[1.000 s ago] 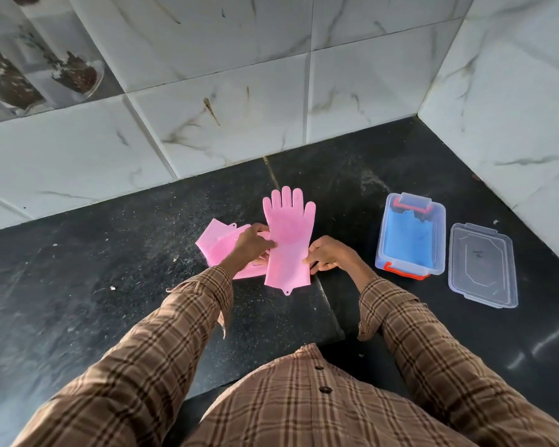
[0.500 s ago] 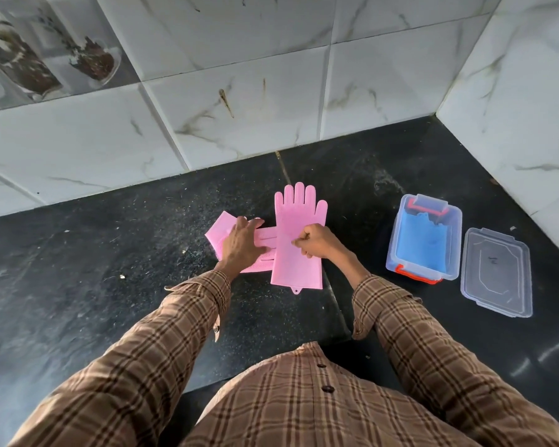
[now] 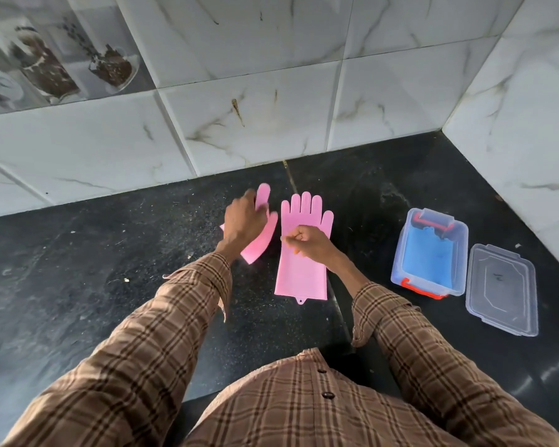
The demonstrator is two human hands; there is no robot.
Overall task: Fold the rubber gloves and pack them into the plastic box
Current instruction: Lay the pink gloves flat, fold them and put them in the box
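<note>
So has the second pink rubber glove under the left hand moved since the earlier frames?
Yes. The left hand has lifted the second pink glove up and away from the flat pink glove, which it previously lay under.

Your left hand (image 3: 244, 222) grips one pink glove (image 3: 261, 238) above the black counter (image 3: 78, 269) while your right hand (image 3: 307, 245) presses the flat glove (image 3: 302, 272) beside the open box (image 3: 430, 253) and lid (image 3: 502, 288).

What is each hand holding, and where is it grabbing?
The left hand grips the second pink glove around its middle. The right hand presses on the flat pink glove at its palm, gripping nothing.
</note>
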